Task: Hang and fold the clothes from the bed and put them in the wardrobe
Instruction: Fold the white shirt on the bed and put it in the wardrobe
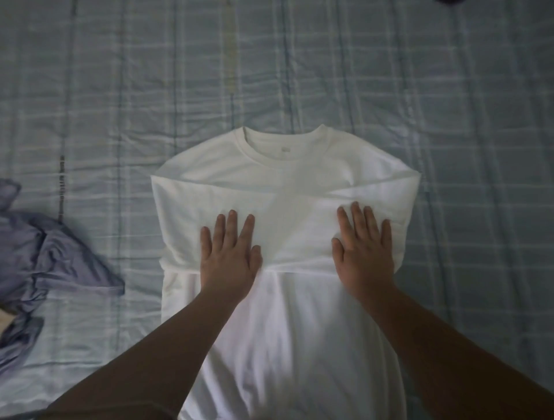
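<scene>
On the checked blue-grey bedspread [329, 75], to your left, a crumpled lavender garment [45, 257] lies in a heap. Its nearest corner is close to the left edge of the white shirt [287, 177] but apart from it. A dark item [449, 1] just shows at the top edge, well away; cannot tell what it is. Nothing lies on the shirt except your hands. The shirt is spread flat, front up, in the middle of the bed directly before you. Its long axis runs straight away from you, with the collar [284, 144] at the far end and the hem end toward you, running out of view at the bottom. Both sleeves [186, 210] are folded inward and cross over the chest. Your left hand [229, 254] and right hand [364, 248] lie palm down on the crossed sleeves, fingers straight and slightly spread, pointing toward the collar, gripping nothing. Bare bedspread is open beyond the collar and along the whole right side. The left side is narrower because of the lavender heap.
</scene>
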